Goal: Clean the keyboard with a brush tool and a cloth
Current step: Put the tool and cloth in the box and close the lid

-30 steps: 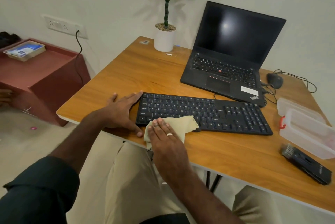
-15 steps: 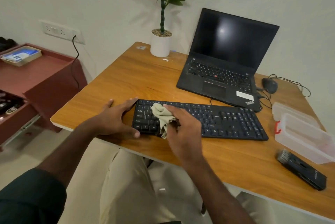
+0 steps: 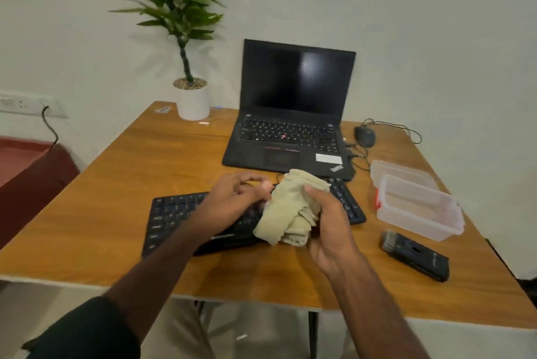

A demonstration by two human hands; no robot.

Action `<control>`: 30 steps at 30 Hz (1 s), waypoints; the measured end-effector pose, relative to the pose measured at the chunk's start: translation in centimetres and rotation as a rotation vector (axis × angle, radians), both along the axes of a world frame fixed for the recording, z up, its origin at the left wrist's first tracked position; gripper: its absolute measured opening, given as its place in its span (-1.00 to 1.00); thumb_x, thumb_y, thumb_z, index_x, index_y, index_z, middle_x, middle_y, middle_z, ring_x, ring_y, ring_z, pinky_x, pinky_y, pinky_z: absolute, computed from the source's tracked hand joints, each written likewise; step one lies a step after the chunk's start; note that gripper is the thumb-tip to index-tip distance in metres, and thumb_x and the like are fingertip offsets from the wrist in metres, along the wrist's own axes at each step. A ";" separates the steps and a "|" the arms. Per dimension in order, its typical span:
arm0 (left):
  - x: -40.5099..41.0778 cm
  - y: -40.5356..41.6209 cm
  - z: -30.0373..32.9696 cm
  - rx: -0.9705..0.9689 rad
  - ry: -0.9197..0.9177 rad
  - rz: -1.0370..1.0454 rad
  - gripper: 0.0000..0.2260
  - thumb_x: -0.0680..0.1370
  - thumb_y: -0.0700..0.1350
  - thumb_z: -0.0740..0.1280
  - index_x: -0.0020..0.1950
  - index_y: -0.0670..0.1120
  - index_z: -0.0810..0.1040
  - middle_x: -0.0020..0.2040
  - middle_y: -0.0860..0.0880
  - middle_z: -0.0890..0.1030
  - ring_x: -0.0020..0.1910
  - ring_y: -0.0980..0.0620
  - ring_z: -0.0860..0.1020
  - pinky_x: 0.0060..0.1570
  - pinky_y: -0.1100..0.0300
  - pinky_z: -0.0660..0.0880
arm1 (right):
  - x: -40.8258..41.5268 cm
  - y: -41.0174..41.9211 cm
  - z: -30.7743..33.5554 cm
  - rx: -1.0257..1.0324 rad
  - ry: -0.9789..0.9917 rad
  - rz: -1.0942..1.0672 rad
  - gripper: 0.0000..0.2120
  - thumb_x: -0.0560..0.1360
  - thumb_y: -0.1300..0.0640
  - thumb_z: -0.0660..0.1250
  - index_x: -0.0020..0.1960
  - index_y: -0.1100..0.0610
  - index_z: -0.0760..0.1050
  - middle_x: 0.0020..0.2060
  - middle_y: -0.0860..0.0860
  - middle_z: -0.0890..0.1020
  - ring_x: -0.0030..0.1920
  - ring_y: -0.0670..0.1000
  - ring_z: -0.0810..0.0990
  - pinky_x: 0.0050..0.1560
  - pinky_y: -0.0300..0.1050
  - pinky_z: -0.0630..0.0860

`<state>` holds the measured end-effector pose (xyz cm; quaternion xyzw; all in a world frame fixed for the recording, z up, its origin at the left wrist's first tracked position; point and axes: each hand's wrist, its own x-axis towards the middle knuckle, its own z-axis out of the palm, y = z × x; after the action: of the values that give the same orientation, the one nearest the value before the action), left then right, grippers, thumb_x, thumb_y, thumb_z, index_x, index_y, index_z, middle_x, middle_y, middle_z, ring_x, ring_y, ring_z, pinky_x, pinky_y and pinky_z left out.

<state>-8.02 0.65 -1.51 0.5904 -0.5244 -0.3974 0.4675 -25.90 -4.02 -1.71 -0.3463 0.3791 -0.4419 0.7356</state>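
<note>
The cloth (image 3: pixel 293 207), a second ago pressed flat on the keyboard (image 3: pixel 174 213), is now lifted and bunched in the curled right hand (image 3: pixel 328 228), the left hand (image 3: pixel 235 199) pinching its edge, indicating refolding before further wiping.

There was a single view, from a wide-angle camera worn on the person's head. It looked forward and down across the brown wooden table (image 3: pixel 122 184) from its near edge toward the white wall behind. It sat close above the forearms, so the left hand (image 3: pixel 232 199) and the right hand (image 3: pixel 331 222) filled the lower middle of the picture. The open black laptop (image 3: pixel 293 114) stood farther off, near the wall. Straight edges bowed toward the borders. No second view shared the scene.
</note>
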 end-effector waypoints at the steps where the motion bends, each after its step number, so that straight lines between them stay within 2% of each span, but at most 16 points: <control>1: -1.3 -1.1 0.0 0.036 0.034 -0.080 -0.54 0.45 0.14 0.47 0.29 0.00 0.56 -0.03 -0.08 0.73 0.03 -0.18 0.68 0.12 -0.23 0.58 | -0.9 -0.4 0.1 -0.030 0.003 -0.031 -0.76 0.58 0.24 0.32 0.22 0.24 0.58 0.06 0.25 0.69 0.07 0.24 0.68 0.11 0.26 0.60; 2: -2.6 -2.2 0.1 0.066 0.044 -0.164 -0.52 0.43 0.06 0.54 0.30 0.01 0.56 -0.02 -0.11 0.73 0.02 -0.20 0.68 0.09 -0.20 0.60 | -1.9 -0.8 0.3 -0.068 0.025 -0.082 -0.76 0.56 0.26 0.35 0.22 0.23 0.58 0.05 0.23 0.70 0.05 0.22 0.70 0.08 0.25 0.63; 4: -4.8 -4.4 0.1 0.101 -0.042 -0.285 -0.50 0.39 -0.07 0.60 0.30 0.00 0.55 -0.03 -0.05 0.73 -0.02 -0.10 0.70 0.01 -0.06 0.63 | -4.4 -2.1 0.7 -0.136 0.142 -0.236 -0.77 0.53 0.31 0.39 0.18 0.17 0.58 -0.01 0.15 0.73 0.01 0.15 0.72 0.02 0.22 0.66; 7: -7.5 -8.0 0.6 0.116 -0.240 -0.343 -0.50 0.36 -0.02 0.62 0.26 0.06 0.56 -0.11 0.05 0.72 -0.15 0.14 0.67 -0.17 0.19 0.56 | -9.6 -4.7 1.6 -0.225 0.352 -0.405 -0.76 0.49 0.33 0.40 0.07 0.05 0.56 -0.04 0.12 0.71 -0.03 0.11 0.71 -0.02 0.17 0.67; 9: -9.2 -10.5 0.9 0.093 -0.319 -0.353 -0.57 0.39 0.03 0.59 0.21 0.06 0.58 -0.17 0.01 0.70 -0.25 0.15 0.63 -0.20 0.19 0.52 | -13.5 -6.6 2.7 -0.214 0.420 -0.502 -0.72 0.44 0.30 0.42 0.02 -0.04 0.51 -0.03 0.09 0.67 -0.05 0.11 0.70 -0.08 0.17 0.68; 11: -11.1 -13.0 1.1 0.045 -0.368 -0.341 -0.65 0.43 0.02 0.57 0.16 0.01 0.60 -0.24 0.00 0.66 -0.30 0.16 0.60 -0.21 0.17 0.53 | -17.0 -8.3 3.6 -0.217 0.473 -0.581 -0.79 0.42 0.19 0.44 -0.03 -0.04 0.51 -0.04 0.08 0.65 -0.02 0.15 0.69 -0.12 0.26 0.68; 13: -12.9 -15.1 1.1 0.002 -0.428 -0.320 -0.67 0.43 0.02 0.56 0.13 -0.02 0.60 -0.23 -0.01 0.64 -0.30 0.15 0.57 -0.22 0.18 0.52 | -19.5 -9.9 3.9 -0.223 0.560 -0.635 -0.88 0.45 0.08 0.44 -0.05 -0.03 0.54 -0.06 0.06 0.65 -0.01 0.14 0.68 -0.11 0.25 0.67; 15: -14.7 -16.7 1.0 -0.026 -0.470 -0.331 -0.67 0.43 0.02 0.56 0.12 -0.03 0.58 -0.22 -0.04 0.62 -0.29 0.10 0.55 -0.21 0.11 0.52 | -20.8 -11.3 3.9 -0.228 0.652 -0.651 -0.88 0.45 0.03 0.42 -0.03 -0.02 0.56 -0.06 0.03 0.65 0.00 0.11 0.66 -0.04 0.21 0.67; 16: -15.4 -17.3 1.0 -0.034 -0.494 -0.343 -0.66 0.43 0.03 0.56 0.13 -0.02 0.57 -0.21 -0.04 0.63 -0.27 0.06 0.57 -0.20 0.08 0.53 | -21.0 -11.9 3.8 -0.214 0.644 -0.638 -0.88 0.47 0.07 0.41 0.00 0.02 0.56 -0.04 0.06 0.65 0.01 0.12 0.65 -0.03 0.19 0.67; 19: -16.7 -18.3 0.5 -0.043 -0.518 -0.366 -0.63 0.44 0.06 0.54 0.17 0.00 0.54 -0.15 -0.07 0.65 -0.19 0.00 0.62 -0.19 0.07 0.56 | -20.2 -13.3 3.5 -0.115 0.416 -0.569 -0.84 0.53 0.22 0.36 0.11 0.18 0.54 0.00 0.17 0.65 -0.01 0.16 0.67 -0.09 0.13 0.69; 21: -17.0 -18.6 0.1 -0.052 -0.516 -0.370 -0.62 0.45 0.06 0.54 0.18 0.01 0.53 -0.16 -0.06 0.65 -0.19 0.00 0.63 -0.20 0.05 0.57 | -19.4 -13.6 2.9 -0.094 0.422 -0.556 -0.84 0.53 0.20 0.34 0.09 0.20 0.55 -0.05 0.17 0.66 -0.05 0.15 0.68 -0.12 0.13 0.70; 22: -17.0 -18.7 0.0 -0.057 -0.520 -0.370 -0.62 0.45 0.06 0.54 0.18 0.01 0.53 -0.17 -0.05 0.65 -0.20 -0.01 0.63 -0.20 0.03 0.57 | -19.3 -13.8 2.4 -0.150 0.599 -0.554 -0.87 0.51 0.16 0.35 0.00 0.19 0.58 -0.12 0.15 0.66 -0.11 0.14 0.68 -0.15 0.11 0.70; 24: -16.9 -19.0 -0.2 -0.060 -0.522 -0.358 -0.65 0.46 0.04 0.53 0.17 0.01 0.53 -0.20 -0.05 0.65 -0.24 0.03 0.61 -0.22 0.01 0.56 | -19.6 -14.2 1.3 -0.358 1.167 -0.466 -0.83 0.44 0.07 0.36 -0.19 0.18 0.56 -0.29 0.08 0.63 -0.24 0.11 0.63 -0.26 0.00 0.63; 25: -16.8 -19.0 -0.3 -0.062 -0.516 -0.345 -0.67 0.46 0.03 0.53 0.15 0.01 0.53 -0.22 -0.04 0.64 -0.28 0.06 0.59 -0.25 0.03 0.55 | -19.8 -14.3 0.8 -0.429 1.390 -0.402 -0.81 0.41 0.06 0.36 -0.25 0.19 0.53 -0.33 0.05 0.59 -0.27 0.10 0.60 -0.31 -0.08 0.55; 27: -16.7 -19.2 -0.4 -0.072 -0.507 -0.319 -0.70 0.46 0.01 0.53 0.11 0.00 0.53 -0.25 -0.03 0.62 -0.33 0.12 0.54 -0.30 0.12 0.49 | -20.2 -14.5 0.4 -0.477 1.628 -0.269 -0.79 0.40 0.04 0.34 -0.29 0.17 0.44 -0.36 0.03 0.52 -0.24 0.13 0.58 -0.28 -0.16 0.40; 30: -16.8 -19.5 -0.6 -0.075 -0.501 -0.310 -0.74 0.47 0.00 0.53 0.05 0.00 0.53 -0.26 -0.03 0.60 -0.34 0.11 0.51 -0.33 0.17 0.44 | -20.6 -15.0 0.4 -0.510 1.795 -0.167 -0.81 0.43 0.03 0.30 -0.13 0.17 0.45 -0.19 0.09 0.49 0.01 0.17 0.55 -0.09 -0.09 0.38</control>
<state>-24.85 -18.83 -2.06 0.5654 -0.7216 -0.2862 0.2787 -46.50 -19.05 -1.33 -0.6803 0.7204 -0.1305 0.0356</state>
